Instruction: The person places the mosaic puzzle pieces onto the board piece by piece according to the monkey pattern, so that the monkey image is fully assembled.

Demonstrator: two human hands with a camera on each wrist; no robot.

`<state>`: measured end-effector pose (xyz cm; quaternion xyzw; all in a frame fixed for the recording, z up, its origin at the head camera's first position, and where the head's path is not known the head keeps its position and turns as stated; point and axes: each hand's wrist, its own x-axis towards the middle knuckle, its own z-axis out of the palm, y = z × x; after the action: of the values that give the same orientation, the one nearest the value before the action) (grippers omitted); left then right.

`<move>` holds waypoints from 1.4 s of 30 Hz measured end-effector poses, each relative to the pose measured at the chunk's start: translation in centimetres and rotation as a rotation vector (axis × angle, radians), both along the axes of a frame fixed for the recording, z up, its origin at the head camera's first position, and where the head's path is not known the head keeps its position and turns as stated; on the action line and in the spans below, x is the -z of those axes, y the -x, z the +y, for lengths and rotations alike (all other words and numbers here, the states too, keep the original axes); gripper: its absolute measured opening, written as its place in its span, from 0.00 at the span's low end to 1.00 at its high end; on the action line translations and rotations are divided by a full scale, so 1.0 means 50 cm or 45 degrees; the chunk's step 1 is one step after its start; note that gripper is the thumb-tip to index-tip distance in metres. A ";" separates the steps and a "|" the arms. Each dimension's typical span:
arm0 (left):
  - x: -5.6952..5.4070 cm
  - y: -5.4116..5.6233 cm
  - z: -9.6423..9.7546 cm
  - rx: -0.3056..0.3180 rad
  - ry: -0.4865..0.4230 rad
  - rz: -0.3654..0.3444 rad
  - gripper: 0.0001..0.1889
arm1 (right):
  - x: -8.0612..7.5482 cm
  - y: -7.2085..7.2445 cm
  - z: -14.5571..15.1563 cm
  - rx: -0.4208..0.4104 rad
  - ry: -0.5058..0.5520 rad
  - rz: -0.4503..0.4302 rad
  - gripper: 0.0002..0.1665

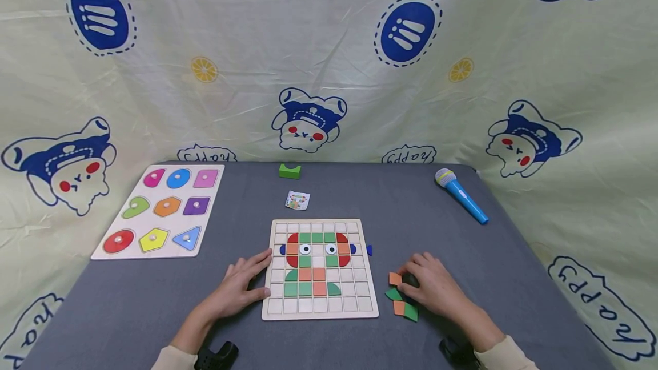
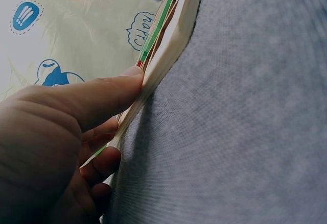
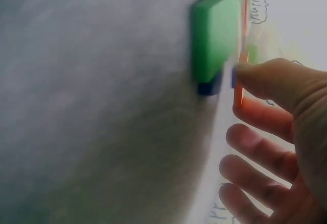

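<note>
A white grid board [image 1: 354, 305] lies flat on the table with red, green, orange and blue tiles and two eye pieces set in its squares. My left hand [image 1: 239, 286] rests at its left edge, fingers and thumb stretched out and touching the rim. On the right, my right hand [image 1: 437, 285] pinches an orange tile [image 3: 238, 92] between thumb and index finger, close to the table. Below it lie a green rounded tile [image 1: 393, 294], another orange tile [image 1: 398, 308] and a green tile [image 1: 410, 312]. The right hand's other fingers are loosely bent.
A shape puzzle board [image 1: 169, 227] with knobbed pieces lies at the left. Behind the grid board are a small picture card [image 1: 297, 200] and a green block [image 1: 290, 172]. A blue toy microphone [image 1: 465, 198] lies back right. A small blue piece [image 1: 369, 250] sits beside the board.
</note>
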<state>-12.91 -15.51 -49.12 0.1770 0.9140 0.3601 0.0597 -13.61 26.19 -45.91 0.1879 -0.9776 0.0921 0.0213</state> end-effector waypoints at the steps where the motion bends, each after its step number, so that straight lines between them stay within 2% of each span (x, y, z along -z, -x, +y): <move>1: 0.001 0.000 0.000 0.000 0.002 0.003 0.37 | -0.002 -0.001 -0.002 -0.005 0.012 0.007 0.10; 12: 0.002 0.002 0.000 -0.004 0.008 -0.011 0.37 | -0.028 -0.005 -0.081 -0.154 0.087 0.089 0.13; 17: 0.001 0.001 0.001 -0.003 0.006 -0.005 0.37 | -0.024 -0.011 -0.136 -0.297 0.149 0.171 0.12; 28: 0.000 0.000 0.000 0.010 -0.029 -0.007 0.36 | -0.003 -0.028 -0.257 -0.542 0.176 0.199 0.10; 38: -0.001 0.000 -0.001 0.021 0.004 0.049 0.36 | -0.002 -0.036 -0.331 -0.585 0.046 0.209 0.10; 42: -0.002 0.000 -0.001 0.022 0.008 0.042 0.36 | -0.001 -0.037 -0.349 -0.595 -0.018 0.236 0.09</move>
<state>-12.91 -15.55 -49.04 0.1907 0.9145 0.3535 0.0482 -11.79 8.73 -45.84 0.4168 -0.9021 0.0700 0.0876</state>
